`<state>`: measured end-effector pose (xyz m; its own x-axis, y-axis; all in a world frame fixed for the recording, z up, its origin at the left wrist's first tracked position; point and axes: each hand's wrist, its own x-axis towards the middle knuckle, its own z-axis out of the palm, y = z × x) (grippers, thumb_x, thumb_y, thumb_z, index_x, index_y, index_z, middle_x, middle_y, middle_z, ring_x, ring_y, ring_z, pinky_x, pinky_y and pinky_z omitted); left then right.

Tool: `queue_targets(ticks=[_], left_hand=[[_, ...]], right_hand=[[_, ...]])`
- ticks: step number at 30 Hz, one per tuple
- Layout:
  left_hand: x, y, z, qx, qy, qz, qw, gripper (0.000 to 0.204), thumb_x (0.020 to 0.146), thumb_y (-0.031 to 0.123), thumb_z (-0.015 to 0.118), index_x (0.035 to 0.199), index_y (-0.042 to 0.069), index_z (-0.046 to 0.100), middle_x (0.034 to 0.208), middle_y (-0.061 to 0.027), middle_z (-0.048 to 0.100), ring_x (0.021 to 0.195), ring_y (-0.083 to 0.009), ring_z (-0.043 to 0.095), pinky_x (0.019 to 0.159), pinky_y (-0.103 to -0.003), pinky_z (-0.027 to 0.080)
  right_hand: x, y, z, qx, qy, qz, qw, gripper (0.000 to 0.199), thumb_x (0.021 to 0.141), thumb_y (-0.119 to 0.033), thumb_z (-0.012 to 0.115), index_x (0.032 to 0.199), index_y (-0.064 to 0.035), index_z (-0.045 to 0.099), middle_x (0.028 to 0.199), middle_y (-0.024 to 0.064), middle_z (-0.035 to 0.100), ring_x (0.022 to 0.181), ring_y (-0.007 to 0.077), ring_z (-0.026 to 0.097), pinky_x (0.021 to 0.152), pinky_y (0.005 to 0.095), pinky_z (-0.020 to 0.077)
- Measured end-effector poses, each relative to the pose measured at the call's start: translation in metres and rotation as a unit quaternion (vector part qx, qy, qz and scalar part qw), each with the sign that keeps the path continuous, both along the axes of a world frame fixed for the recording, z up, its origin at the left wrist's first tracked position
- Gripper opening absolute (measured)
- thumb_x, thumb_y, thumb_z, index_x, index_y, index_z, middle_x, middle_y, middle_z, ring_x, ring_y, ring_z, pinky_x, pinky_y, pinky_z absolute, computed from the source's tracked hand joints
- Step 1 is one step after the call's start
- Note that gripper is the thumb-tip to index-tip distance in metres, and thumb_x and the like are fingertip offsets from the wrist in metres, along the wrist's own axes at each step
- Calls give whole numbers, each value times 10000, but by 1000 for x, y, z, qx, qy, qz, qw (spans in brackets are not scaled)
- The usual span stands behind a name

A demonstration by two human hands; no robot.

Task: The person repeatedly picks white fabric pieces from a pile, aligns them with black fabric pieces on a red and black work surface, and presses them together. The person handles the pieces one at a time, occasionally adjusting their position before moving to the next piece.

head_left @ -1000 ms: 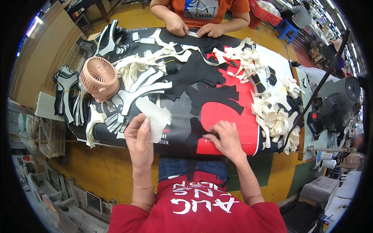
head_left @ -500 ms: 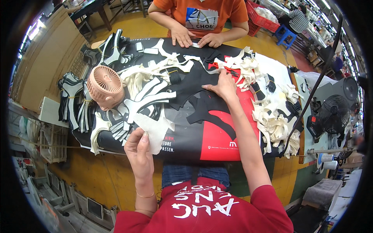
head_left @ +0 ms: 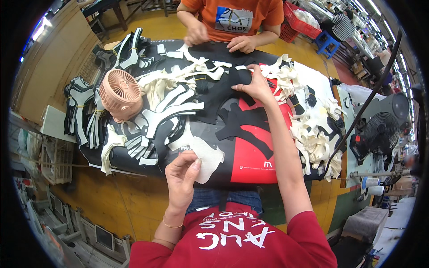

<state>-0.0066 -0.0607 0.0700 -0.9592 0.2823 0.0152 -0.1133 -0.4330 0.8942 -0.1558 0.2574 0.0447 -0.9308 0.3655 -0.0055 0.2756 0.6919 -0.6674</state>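
Nearest you, your left hand [head_left: 182, 176] pinches a cream fabric piece [head_left: 206, 156] at the table's near edge. Farther out, your right hand [head_left: 255, 84] grips a black cut piece [head_left: 223, 91] (mid-pick, I judge); next, lift it cleanly off the pile.

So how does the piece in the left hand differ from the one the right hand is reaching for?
The left hand pinches a white cut piece at the table's near edge; the right hand touches a black cut piece far across the table. The white one is lifted at one edge, the black one lies flat. Both are thin, flat cutouts.
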Motion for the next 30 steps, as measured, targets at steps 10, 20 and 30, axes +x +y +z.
queue_targets(ticks=[10,20,30], left_hand=[[-1,-1,0,-26,3,-1,1000,90,946,26,630,990,-48,656,957,-9,610,845,-60,530,787,-207,421],[-2,8,5,-7,6,-28,1000,87,947,0,610,993,-54,660,989,-39,645,886,-74,568,809,-220,447],[6,45,-7,-108,84,-62,989,80,937,-33,629,1006,-62,659,1035,-76,625,924,-105,603,844,-249,496]], right_hand=[[1,-7,12,27,6,11,1000,871,691,-199,890,1403,-1,428,1250,283,619,1183,381,613,1019,401,480],[116,-10,-1,-13,60,-116,991,789,786,-287,821,1402,13,430,1305,266,581,1124,373,628,972,421,498],[209,-43,0,128,88,-117,981,474,893,-363,726,1244,-61,620,1180,169,567,1116,327,555,949,431,461]])
